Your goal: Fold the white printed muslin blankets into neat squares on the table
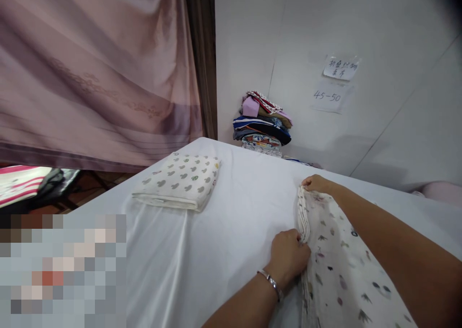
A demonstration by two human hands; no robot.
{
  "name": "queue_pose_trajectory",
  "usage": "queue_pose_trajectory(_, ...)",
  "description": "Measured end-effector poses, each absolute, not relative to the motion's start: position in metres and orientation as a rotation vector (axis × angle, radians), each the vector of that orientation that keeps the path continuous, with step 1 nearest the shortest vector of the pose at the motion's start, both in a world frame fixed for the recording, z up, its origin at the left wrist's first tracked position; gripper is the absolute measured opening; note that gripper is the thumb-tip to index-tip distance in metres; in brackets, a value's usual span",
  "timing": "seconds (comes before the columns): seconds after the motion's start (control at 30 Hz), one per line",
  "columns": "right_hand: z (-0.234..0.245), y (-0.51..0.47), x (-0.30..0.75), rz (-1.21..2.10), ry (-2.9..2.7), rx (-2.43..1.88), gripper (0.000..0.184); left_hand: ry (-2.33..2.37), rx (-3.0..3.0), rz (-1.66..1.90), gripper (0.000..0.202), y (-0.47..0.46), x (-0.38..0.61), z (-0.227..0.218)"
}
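White tabletop (249,198), wide middle gap — left fingers (302,245), right fingers (306,181) pinching edge of patterned cloth (344,265)

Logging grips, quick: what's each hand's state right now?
Left hand: closed, holding the layered edge of the white patterned cloth.
Right hand: closed, holding that cloth's far corner.

— How many cloths are at the tabletop (234,231)?
— Two: one mushroom-print cloth (187,178) by the left edge, near the far left corner, and one leaf-print cloth (335,265) reaching toward the far edge.
— Hands?
— Two, one left hand (289,255) and one right hand (314,183), with one bracelet (270,283) in all.
— Beyond the far edge?
— One fabric stack (263,125), layers too jumbled to count, and two wall notes, one upper note (341,69), one lower note (331,99).
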State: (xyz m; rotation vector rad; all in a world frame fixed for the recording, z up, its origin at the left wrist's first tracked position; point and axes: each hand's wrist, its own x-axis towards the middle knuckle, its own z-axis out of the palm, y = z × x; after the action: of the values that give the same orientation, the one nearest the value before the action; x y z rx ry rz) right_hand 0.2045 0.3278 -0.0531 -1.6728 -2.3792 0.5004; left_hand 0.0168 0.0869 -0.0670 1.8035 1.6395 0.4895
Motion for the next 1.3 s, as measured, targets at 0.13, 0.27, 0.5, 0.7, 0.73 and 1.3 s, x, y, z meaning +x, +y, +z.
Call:
queue_pose_trajectory(0.13, -0.053, 0.326, 0.204, 0.558, -2.429, -1.725, 0.02, 1.649, 1.795, 0.471, 0.024, 0.087, 0.017, -0.068)
queue_pose_trajectory(0.27, -0.053, 0.325, 0.203, 0.514, -2.432, -1.742, 0.035, 1.648, 1.798, 0.479, 0.026, 0.087, 0.017, -0.067)
queue_pose_trajectory(0.5, -0.054, 0.324, 0.202, 0.469, -2.456, -1.737, 0.032, 1.645, 1.796, 0.494, 0.023, 0.087, 0.017, -0.067)
queue_pose_trajectory(0.7, -0.059, 0.315, 0.209, 0.404, -2.391, -1.679, 0.031, 1.643, 1.802, 0.485, 0.024, 0.087, 0.018, -0.068)
queue_pose_trajectory(0.73, -0.06, 0.312, 0.21, 0.401, -2.378, -1.667, 0.031, 1.645, 1.803, 0.482, 0.023, 0.087, 0.017, -0.067)
queue_pose_trajectory(1.3, -0.052, 0.309, 0.219, 0.507, -2.12, -1.659, 0.031, 1.655, 1.809, 0.512, 0.022, 0.087, 0.017, -0.069)
